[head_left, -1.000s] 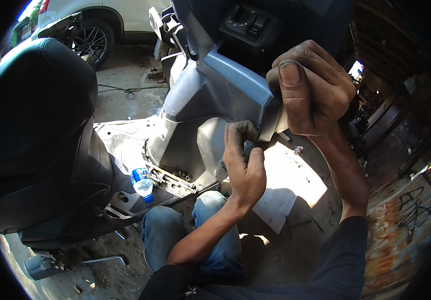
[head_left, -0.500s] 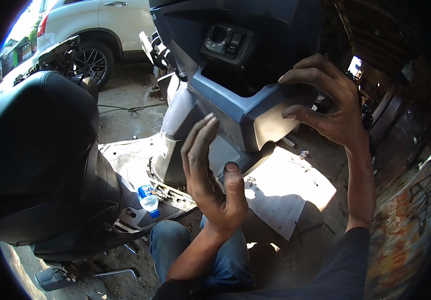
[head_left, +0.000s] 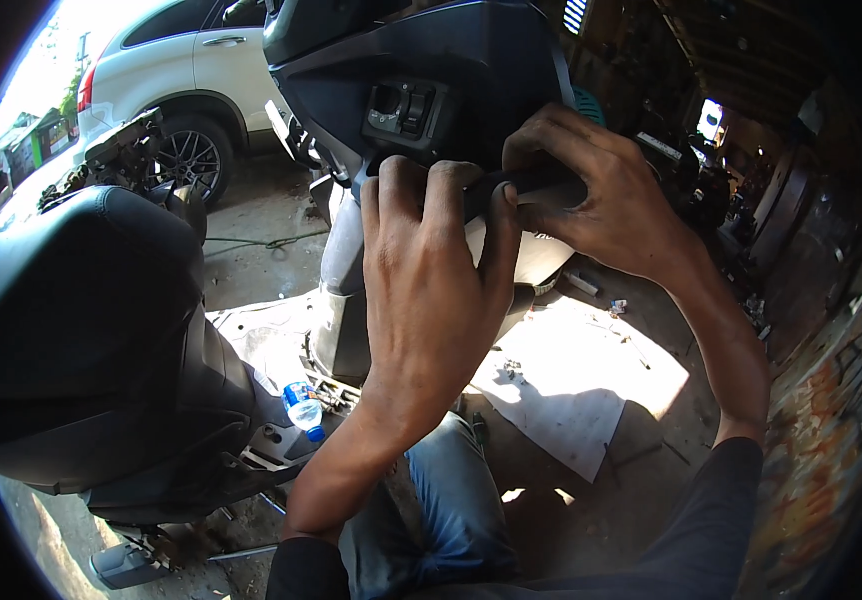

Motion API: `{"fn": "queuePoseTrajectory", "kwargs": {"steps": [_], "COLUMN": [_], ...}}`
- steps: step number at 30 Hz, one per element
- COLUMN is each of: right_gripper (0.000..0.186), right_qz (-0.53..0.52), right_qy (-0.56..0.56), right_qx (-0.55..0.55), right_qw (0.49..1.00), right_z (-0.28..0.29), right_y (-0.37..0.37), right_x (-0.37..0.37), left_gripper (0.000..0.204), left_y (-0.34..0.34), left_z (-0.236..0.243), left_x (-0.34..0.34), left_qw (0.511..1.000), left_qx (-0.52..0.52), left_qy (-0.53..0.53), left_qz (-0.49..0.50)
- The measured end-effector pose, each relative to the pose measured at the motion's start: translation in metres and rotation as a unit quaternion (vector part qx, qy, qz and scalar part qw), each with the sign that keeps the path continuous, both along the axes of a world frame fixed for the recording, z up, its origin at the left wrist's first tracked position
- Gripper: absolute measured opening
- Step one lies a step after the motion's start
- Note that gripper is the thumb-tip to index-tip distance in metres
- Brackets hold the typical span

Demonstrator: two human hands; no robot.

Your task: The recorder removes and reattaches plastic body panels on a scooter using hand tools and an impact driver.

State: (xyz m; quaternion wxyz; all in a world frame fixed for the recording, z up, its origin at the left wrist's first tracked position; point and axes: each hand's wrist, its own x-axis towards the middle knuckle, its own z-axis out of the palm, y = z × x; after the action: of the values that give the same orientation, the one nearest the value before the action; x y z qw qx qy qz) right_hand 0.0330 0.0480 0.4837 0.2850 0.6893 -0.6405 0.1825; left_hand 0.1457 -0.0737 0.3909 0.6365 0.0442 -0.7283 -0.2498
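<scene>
The scooter's dark front panel faces me, with a switch unit above the storage pocket. My left hand is at the pocket's lower rim, fingers curled over it and thumb raised beside them. My right hand grips the same trim just to the right, fingers hooked over the top and thumb lower down. The hands hide much of the pocket and rim; a pale lower section of the panel shows between and below them.
A black seat stands at left. A water bottle lies among metal parts on the footboard. A white sheet with small parts is on the ground. Behind are a white car and a hose; a rusty panel is at right.
My left hand has moved up from below the panel onto the pocket rim. My right hand has shifted slightly left and closed over the trim. The view has tilted, showing more panel top.
</scene>
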Motion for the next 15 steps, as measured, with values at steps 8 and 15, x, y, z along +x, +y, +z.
{"fn": "queuePoseTrajectory", "kwargs": {"steps": [8, 15], "right_gripper": [0.033, 0.033], "right_qz": [-0.003, 0.007], "right_qy": [-0.026, 0.052], "right_qx": [-0.005, 0.018], "right_qw": [1.000, 0.998], "right_z": [0.002, 0.008], "right_y": [-0.003, -0.004], "right_x": [0.004, 0.002], "left_gripper": [0.019, 0.020], "left_y": [0.014, 0.020], "left_z": [0.017, 0.025], "left_x": [0.008, 0.014], "left_qw": [0.993, 0.987], "left_qx": [-0.049, -0.063], "left_qy": [-0.015, -0.059], "left_qz": [0.106, 0.133]}}
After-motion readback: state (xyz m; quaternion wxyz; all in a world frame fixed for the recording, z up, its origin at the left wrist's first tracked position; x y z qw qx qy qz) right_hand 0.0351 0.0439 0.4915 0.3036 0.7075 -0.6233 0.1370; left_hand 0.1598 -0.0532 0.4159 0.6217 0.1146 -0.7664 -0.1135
